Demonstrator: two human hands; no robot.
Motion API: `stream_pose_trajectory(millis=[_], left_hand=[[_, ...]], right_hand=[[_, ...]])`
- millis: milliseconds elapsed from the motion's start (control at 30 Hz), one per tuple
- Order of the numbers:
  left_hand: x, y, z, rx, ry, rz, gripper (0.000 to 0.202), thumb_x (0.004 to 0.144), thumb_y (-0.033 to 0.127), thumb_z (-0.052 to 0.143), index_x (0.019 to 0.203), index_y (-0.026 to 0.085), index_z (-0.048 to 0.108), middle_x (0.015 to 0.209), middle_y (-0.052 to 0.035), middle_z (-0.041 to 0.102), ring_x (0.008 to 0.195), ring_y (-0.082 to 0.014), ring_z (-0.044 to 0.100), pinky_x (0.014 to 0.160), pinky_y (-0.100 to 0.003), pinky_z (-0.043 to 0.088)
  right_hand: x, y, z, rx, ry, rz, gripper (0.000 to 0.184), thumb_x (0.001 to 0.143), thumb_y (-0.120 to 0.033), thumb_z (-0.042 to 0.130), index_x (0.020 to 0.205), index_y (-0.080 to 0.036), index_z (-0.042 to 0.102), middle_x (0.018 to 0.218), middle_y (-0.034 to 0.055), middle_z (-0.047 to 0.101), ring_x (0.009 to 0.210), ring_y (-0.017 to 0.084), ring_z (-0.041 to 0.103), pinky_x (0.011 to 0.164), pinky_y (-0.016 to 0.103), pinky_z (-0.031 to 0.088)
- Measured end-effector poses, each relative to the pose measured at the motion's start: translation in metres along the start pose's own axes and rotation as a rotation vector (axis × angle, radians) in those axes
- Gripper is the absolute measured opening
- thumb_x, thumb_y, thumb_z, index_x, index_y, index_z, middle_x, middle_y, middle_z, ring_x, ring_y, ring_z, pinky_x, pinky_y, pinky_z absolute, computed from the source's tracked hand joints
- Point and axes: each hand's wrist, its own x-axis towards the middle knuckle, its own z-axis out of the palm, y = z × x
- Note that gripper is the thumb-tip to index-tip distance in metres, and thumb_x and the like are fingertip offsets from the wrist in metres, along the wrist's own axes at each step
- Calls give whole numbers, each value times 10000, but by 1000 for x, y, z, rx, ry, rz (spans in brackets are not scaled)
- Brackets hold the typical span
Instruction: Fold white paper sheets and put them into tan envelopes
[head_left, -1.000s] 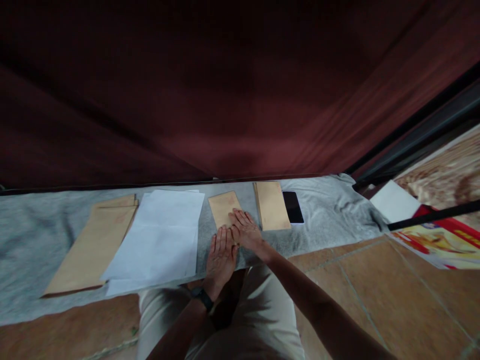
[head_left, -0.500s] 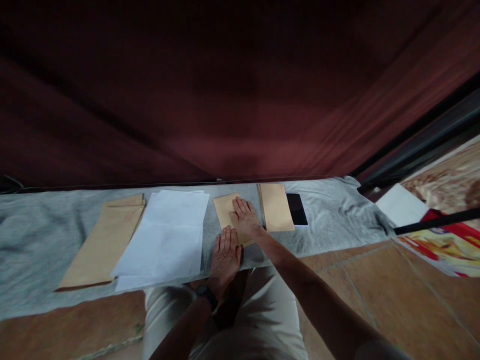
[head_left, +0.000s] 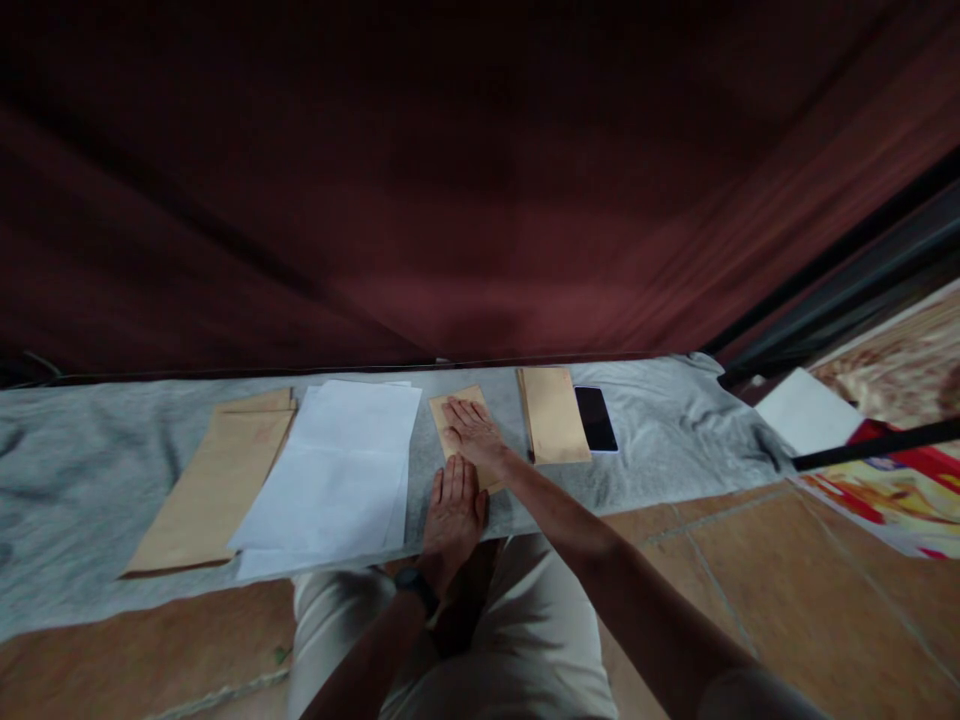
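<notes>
A small brown envelope point(head_left: 451, 412) lies on the grey cloth point(head_left: 90, 470) in front of me. My right hand point(head_left: 471, 432) rests flat on top of it, fingers stretched out towards its far left corner. My left hand point(head_left: 453, 508) lies flat at the envelope's near end, fingers together and pointing away from me, with a dark watch on the wrist. Neither hand grips anything.
A stack of brown envelopes point(head_left: 553, 414) and a black phone point(head_left: 595, 419) lie to the right. White paper sheets point(head_left: 337, 470) and large brown envelopes point(head_left: 214, 485) lie to the left. A dark red curtain point(head_left: 480, 200) hangs behind. White paper point(head_left: 806, 412) and colourful prints point(head_left: 892, 495) sit on the tiled floor at right.
My right hand has slid away from me and to the left across the small envelope. My left hand has stayed at the near end.
</notes>
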Motion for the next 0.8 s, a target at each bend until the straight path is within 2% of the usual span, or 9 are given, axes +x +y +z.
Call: stream_pose_trajectory(millis=[167, 300, 433, 600, 700, 800], left_hand=[[1, 0, -3, 8, -29, 4, 547, 1004, 317, 345, 1441, 24, 493, 1535, -222, 458, 1494, -335, 325, 1208, -527, 297], [1, 0, -2, -3, -40, -6, 561, 993, 294, 341, 1489, 50, 437, 1576, -198, 404, 1513, -308, 290, 1216, -525, 285], [1, 0, 0, -35, -17, -28, 583, 985, 266, 332, 1530, 61, 369, 1593, -174, 385, 1523, -285, 270, 1228, -510, 268], [1, 0, 3, -41, 0, -36, 572, 981, 242, 322, 1520, 64, 390, 1594, -174, 384, 1524, -280, 268, 1232, -515, 256], [1, 0, 3, -32, 7, -45, 573, 975, 235, 330, 1517, 63, 398, 1598, -168, 378, 1525, -285, 264, 1235, -517, 249], [0, -1, 5, -19, 6, -53, 593, 958, 206, 335, 1535, 76, 370, 1607, -148, 370, 1531, -283, 246, 1241, -512, 239]], right_hand=[[-7, -6, -1, 13, -42, -44, 530, 1073, -369, 327, 1546, -134, 371, 1635, 92, 315, 1513, 214, 293, 1259, 429, 201], [-20, 3, -6, 13, -63, -87, 483, 1068, -303, 328, 1522, -171, 423, 1613, 56, 373, 1494, 166, 333, 1253, 370, 230], [-46, 15, -8, -7, 13, -78, 513, 1044, -307, 390, 1538, -167, 396, 1616, 75, 363, 1497, 174, 329, 1247, 381, 251], [-78, 19, -13, 5, 104, 28, 530, 1039, -294, 385, 1531, -98, 392, 1601, 129, 383, 1495, 216, 333, 1244, 427, 249], [-93, 12, -20, 12, 145, 95, 516, 1047, -274, 369, 1525, -82, 399, 1581, 142, 413, 1488, 218, 344, 1241, 435, 266], [-113, -7, -22, 27, 148, 90, 524, 1050, -281, 370, 1534, -80, 386, 1583, 134, 412, 1496, 222, 330, 1243, 435, 274]])
